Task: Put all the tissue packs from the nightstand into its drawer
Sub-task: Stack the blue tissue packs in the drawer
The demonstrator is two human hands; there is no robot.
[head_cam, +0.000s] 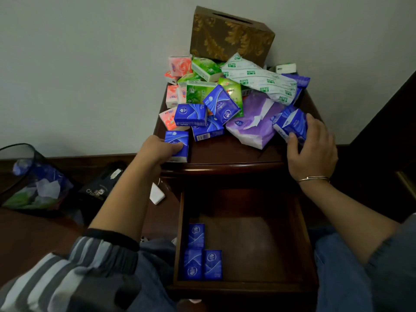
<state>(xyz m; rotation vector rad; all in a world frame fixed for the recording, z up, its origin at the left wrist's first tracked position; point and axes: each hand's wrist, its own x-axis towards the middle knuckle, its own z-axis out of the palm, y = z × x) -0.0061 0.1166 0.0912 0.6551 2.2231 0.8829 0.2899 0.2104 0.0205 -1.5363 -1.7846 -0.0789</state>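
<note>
Now picking up, early in the job. Gripping a small blue plastic tissue pack (176,143) with the left hand (161,148) at the front left edge of the dark wooden nightstand (225,155). Gripping a second blue tissue pack (291,126) with the right hand (314,149) at the nightstand's front right. Only three blue packs (200,253) down in the nightstand's open drawer (258,244). Next: lift both, lower them beside those three. Big mixed heap of packs (213,93) left on the nightstand. Hard to count the ones buried under it. Back of the nightstand hidden behind the brown and gold tissue box (229,34).
</note>
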